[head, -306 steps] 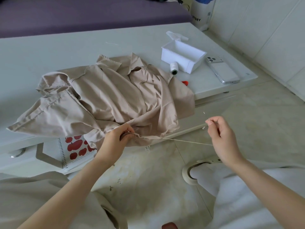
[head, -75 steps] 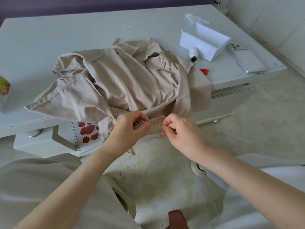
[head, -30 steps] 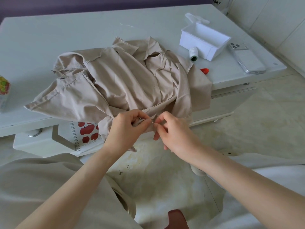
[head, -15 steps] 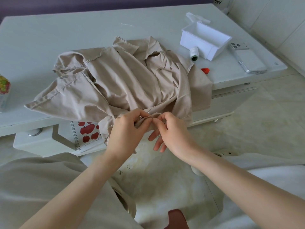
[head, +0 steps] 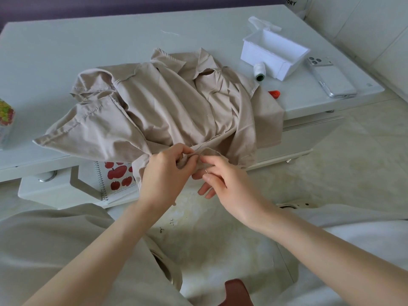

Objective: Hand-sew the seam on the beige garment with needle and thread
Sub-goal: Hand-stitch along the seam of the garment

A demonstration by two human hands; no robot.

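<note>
The right hand (head: 229,184), which is held well out to the side with the thread drawn taut in the earliest frame, is now drawn in beside the left hand (head: 167,171); the two hands are together, almost touching, at the near edge of the garment (head: 176,107). The garment lies crumpled on the white surface (head: 66,51), its lower edge hanging over the front lip; the seam in hand is the fold held just off that lip.

The left hand pinches the fold between thumb and fingertips. The right hand lays its forefinger on the fold, thumb just below, with its lower fingers stretched out under the cloth. A small glint between forefinger and thumb is probably the needle (head: 206,171), but I cannot tell whether it is gripped; the thread is too fine to see.

The likeliest trouble is a pricked finger, since those lower fingers sit hidden beneath the cloth where a point would come through. If the left pinch slackens, the fold may slide and the stitch wander off the seam or catch a second layer; slack thread may loop and knot on the next pull; the overhanging cloth may drag the seam downward.
</note>
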